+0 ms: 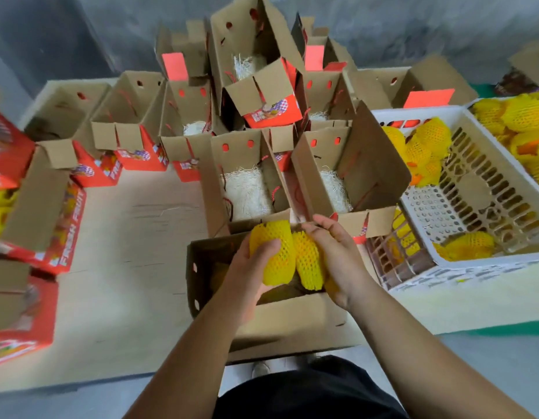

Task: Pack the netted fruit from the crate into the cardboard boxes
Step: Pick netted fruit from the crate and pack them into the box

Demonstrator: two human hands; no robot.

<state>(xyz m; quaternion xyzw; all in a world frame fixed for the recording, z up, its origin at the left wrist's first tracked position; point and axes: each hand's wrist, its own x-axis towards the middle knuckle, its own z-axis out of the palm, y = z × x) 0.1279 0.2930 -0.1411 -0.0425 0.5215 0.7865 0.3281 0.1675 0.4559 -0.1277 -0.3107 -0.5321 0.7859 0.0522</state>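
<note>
Left grip (247, 267) was curled round a yellow foam-netted fruit (272, 252), thumb across its near face, holding it upright over the open brown cardboard box (280, 316) at the near edge of the pale tabletop (135, 252). Right grip (334, 255) was curled against a second yellow netted fruit (309, 261), which sat just beside the first, touching it, inside the same box. Two open cardboard boxes lined with white shredded padding, the left one (247, 189) and the right one (331, 182), stood just beyond. More open boxes with red printed sides (135, 128) stood further back and to the left. To the right lay a white slotted plastic crate (473, 189), with several yellow netted fruits (425, 149) at its far end and one (467, 244) near its front wall.
</note>
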